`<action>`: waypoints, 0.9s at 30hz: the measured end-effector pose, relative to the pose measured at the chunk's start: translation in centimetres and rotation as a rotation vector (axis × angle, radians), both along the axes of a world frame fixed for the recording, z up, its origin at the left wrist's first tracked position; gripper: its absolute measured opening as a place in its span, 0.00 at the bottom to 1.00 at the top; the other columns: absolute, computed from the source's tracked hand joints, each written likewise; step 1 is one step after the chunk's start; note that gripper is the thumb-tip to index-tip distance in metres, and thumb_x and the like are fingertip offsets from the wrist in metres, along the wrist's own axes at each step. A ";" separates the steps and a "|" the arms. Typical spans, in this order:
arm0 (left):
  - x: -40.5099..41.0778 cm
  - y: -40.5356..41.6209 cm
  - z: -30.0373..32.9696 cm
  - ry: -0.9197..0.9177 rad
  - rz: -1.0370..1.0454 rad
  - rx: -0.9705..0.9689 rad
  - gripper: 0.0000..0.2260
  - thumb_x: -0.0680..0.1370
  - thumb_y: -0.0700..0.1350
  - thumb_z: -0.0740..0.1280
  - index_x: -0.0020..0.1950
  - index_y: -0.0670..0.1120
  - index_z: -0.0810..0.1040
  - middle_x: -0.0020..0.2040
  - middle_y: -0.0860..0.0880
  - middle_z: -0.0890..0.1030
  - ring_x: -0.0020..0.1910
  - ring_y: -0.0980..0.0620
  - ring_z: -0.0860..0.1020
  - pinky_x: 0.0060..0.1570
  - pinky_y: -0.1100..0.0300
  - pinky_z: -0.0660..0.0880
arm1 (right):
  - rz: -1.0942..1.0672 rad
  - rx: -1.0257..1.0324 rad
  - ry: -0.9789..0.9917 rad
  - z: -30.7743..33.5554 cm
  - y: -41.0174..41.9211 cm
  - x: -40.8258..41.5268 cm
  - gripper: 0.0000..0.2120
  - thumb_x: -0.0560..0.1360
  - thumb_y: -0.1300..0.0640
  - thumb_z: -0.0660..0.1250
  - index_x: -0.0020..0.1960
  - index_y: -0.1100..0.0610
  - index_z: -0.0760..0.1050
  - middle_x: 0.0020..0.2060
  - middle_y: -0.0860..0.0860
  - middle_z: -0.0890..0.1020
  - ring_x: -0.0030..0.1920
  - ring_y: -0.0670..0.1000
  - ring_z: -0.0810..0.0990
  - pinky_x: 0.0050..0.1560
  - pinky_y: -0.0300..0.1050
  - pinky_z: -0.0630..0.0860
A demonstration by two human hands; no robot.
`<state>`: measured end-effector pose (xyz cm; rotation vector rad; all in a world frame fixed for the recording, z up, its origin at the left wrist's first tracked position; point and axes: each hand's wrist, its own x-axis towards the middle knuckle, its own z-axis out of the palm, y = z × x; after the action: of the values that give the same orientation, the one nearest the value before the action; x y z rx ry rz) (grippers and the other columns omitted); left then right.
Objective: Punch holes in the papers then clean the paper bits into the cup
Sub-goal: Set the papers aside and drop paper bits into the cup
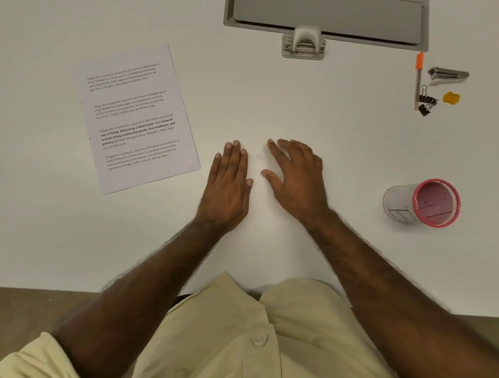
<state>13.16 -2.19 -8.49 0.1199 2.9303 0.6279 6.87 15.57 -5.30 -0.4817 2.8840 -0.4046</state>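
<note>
Nearest, both hands lie flat on the white counter [69, 238], each grip released with straight fingers: the left hand [228, 185] and the right hand [297, 179] sit close together, a faint scatter of paper bits [260, 156] between them. To the right a pink-rimmed cup [422, 203] lies tipped on its side. To the left lies the printed paper [137, 118], skewed. Farther back stands the grey hole punch [304, 42], and at far right a pen [418, 82], binder clips [426, 101] and a stapler [447, 75].
</note>
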 end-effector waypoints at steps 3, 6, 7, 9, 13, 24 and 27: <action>0.2 -0.3 0.1 0.019 0.001 0.031 0.27 0.89 0.45 0.53 0.85 0.36 0.51 0.87 0.38 0.50 0.87 0.40 0.47 0.85 0.43 0.47 | 0.005 -0.123 -0.022 0.4 0.2 -1.7 0.22 0.80 0.48 0.71 0.71 0.55 0.78 0.64 0.53 0.82 0.64 0.59 0.78 0.64 0.55 0.74; 0.3 -0.3 0.1 0.048 -0.007 0.044 0.26 0.89 0.43 0.54 0.85 0.35 0.53 0.86 0.37 0.52 0.86 0.39 0.49 0.85 0.42 0.49 | 0.034 -0.205 -0.128 1.0 -0.2 -3.6 0.18 0.78 0.50 0.74 0.65 0.57 0.83 0.56 0.54 0.84 0.58 0.57 0.80 0.61 0.49 0.74; 0.3 -0.3 0.1 0.055 -0.006 0.044 0.26 0.89 0.43 0.54 0.84 0.35 0.54 0.86 0.37 0.53 0.86 0.39 0.49 0.85 0.42 0.50 | 0.041 -0.223 -0.168 1.2 -0.4 -4.1 0.17 0.78 0.50 0.75 0.63 0.57 0.84 0.54 0.53 0.84 0.57 0.56 0.81 0.60 0.48 0.74; 0.3 -0.3 0.1 0.054 0.000 0.052 0.26 0.88 0.43 0.54 0.84 0.35 0.54 0.86 0.37 0.53 0.86 0.39 0.49 0.85 0.42 0.50 | 0.058 -0.258 -0.234 1.6 -0.8 -5.1 0.16 0.76 0.50 0.77 0.61 0.55 0.85 0.52 0.51 0.85 0.54 0.53 0.82 0.58 0.49 0.77; 0.2 -0.5 -0.1 0.053 0.001 0.080 0.26 0.88 0.44 0.53 0.85 0.36 0.53 0.86 0.37 0.52 0.86 0.39 0.49 0.85 0.42 0.50 | 0.106 -0.294 -0.311 2.2 -1.1 -6.7 0.13 0.74 0.53 0.79 0.57 0.53 0.87 0.48 0.51 0.85 0.50 0.51 0.83 0.57 0.51 0.79; 0.3 -0.5 0.2 0.061 0.009 0.093 0.25 0.88 0.42 0.55 0.84 0.35 0.56 0.86 0.37 0.54 0.86 0.38 0.51 0.85 0.41 0.51 | 0.233 -0.217 -0.331 1.1 -1.0 -7.6 0.05 0.76 0.52 0.75 0.51 0.48 0.88 0.45 0.46 0.86 0.47 0.49 0.82 0.52 0.49 0.79; 0.4 -0.6 0.5 0.051 -0.001 0.092 0.25 0.88 0.42 0.55 0.84 0.34 0.56 0.86 0.36 0.54 0.86 0.38 0.51 0.84 0.41 0.52 | 0.222 -0.205 -0.324 0.9 -1.0 -7.0 0.04 0.78 0.52 0.72 0.50 0.50 0.86 0.45 0.45 0.85 0.47 0.48 0.81 0.52 0.50 0.79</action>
<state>13.52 -2.74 -8.02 0.1488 2.9497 0.7707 -0.11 14.60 -4.38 -0.6908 2.4586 -0.6754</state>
